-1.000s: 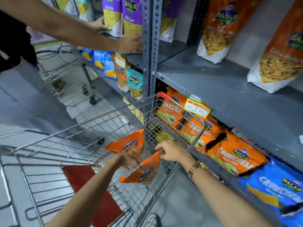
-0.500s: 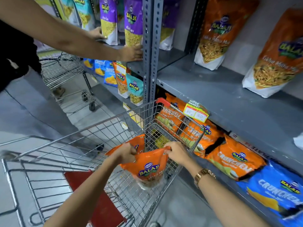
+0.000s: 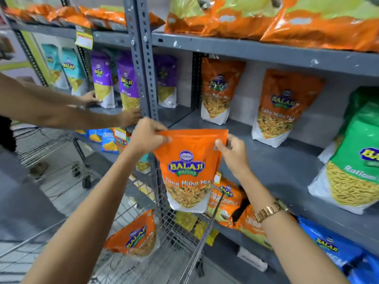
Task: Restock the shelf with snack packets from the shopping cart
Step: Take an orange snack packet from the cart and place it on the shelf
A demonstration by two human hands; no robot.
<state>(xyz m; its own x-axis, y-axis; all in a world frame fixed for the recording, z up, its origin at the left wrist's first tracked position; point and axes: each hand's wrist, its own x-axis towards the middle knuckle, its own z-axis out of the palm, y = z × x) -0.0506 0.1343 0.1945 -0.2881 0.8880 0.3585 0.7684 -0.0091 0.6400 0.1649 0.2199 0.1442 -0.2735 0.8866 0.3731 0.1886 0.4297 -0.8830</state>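
An orange Balaji snack packet point(image 3: 187, 171) hangs upright in front of the grey middle shelf point(image 3: 266, 160), above the wire shopping cart point(image 3: 180, 238). My left hand point(image 3: 146, 136) pinches its top left corner and my right hand point(image 3: 232, 153) pinches its top right corner. A second orange packet point(image 3: 134, 236) leans inside the cart below. Two matching orange packets point(image 3: 219, 91) point(image 3: 283, 107) stand at the back of the middle shelf.
Another person's arms point(image 3: 61, 113) reach in from the left to purple packets point(image 3: 127, 83) beside the grey upright post point(image 3: 143, 58). A green packet point(image 3: 352, 160) stands at the right. Orange and blue packets point(image 3: 328, 244) lie on the lower shelf. A second cart point(image 3: 51, 152) stands at left.
Both my hands have lifted the orange packet up out of the cart to the height of the middle shelf. My view has tilted upward, showing higher shelves.
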